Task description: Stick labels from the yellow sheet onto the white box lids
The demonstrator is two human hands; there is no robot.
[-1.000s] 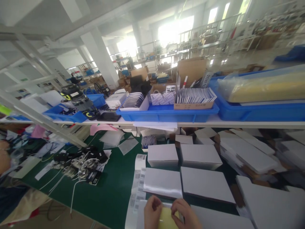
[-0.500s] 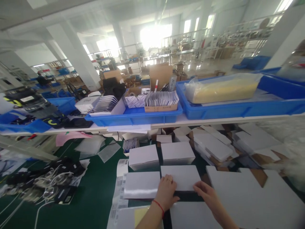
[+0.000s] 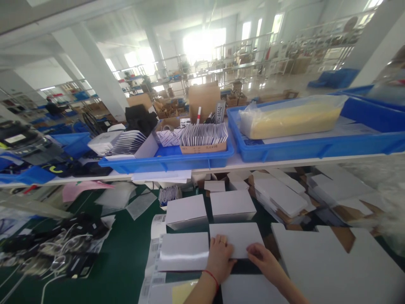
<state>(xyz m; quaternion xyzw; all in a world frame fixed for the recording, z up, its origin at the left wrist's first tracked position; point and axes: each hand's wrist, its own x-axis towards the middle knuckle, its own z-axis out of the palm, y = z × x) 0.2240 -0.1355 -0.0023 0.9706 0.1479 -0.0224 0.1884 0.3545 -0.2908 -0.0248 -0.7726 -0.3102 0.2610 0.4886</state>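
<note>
My left hand (image 3: 221,256) lies over the left end of a closed white box (image 3: 242,235), fingers on its top and thumb down by the front side. The fingers of my right hand (image 3: 262,258) are curled together at the same box's top near its front right part; whether anything small is between them is hidden. Left of my left hand is another white box (image 3: 184,250) with a shiny strip of glare. Two more white boxes, one at left (image 3: 186,211) and one at right (image 3: 232,203), stand behind. Nearer me lies a further white box (image 3: 249,289), partly covered by my right forearm.
Label sheets (image 3: 155,249) run along the left of the boxes. Large flat white cardboard (image 3: 332,261) covers the right side. Cabled devices (image 3: 60,249) are heaped at left. Above the bench, a shelf (image 3: 240,165) carries blue trays (image 3: 284,153) and a box of packed cards (image 3: 204,137).
My right hand has slid left from the box's right corner along its front edge. My left hand stays on the box. The view has shifted slightly.
</note>
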